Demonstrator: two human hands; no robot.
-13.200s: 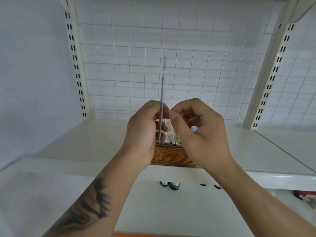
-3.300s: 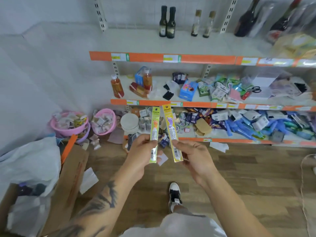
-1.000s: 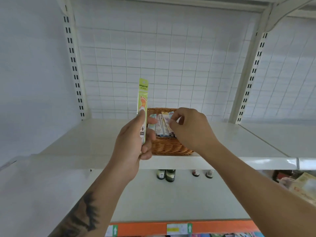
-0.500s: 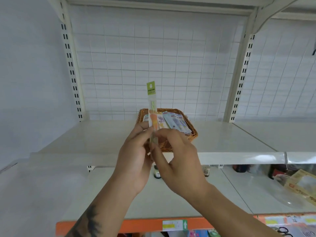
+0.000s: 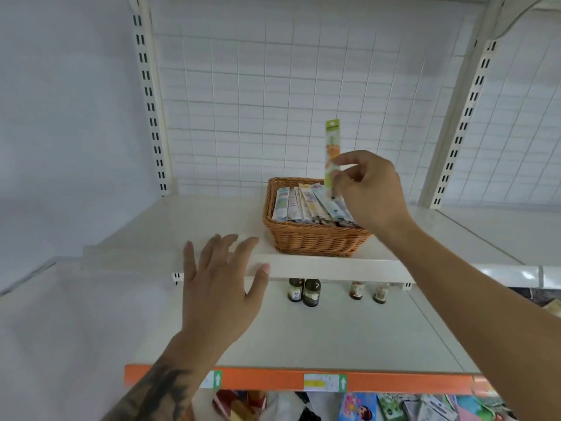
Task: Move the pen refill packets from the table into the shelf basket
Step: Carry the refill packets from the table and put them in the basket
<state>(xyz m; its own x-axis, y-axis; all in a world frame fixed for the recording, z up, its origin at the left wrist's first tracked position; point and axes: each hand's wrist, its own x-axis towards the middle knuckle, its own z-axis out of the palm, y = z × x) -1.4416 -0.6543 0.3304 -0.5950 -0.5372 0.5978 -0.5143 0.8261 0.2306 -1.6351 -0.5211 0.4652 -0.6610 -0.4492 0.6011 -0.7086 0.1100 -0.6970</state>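
Observation:
A brown wicker basket stands on the upper white shelf, with several pen refill packets leaning inside it. My right hand pinches a green pen refill packet and holds it upright over the basket's right side. The packet's lower end is hidden behind my fingers. My left hand is open with fingers spread, in front of the shelf's front edge to the left of the basket, holding nothing.
Below the upper shelf, several small dark bottles stand at the back of a second white shelf with an orange price strip. Colourful packaged goods lie on a lower shelf. White slotted uprights and a wire grid back frame the shelf.
My left hand has let go of the green packet and dropped open to the shelf edge. My right hand now holds the packet alone and has carried it right, over the basket.

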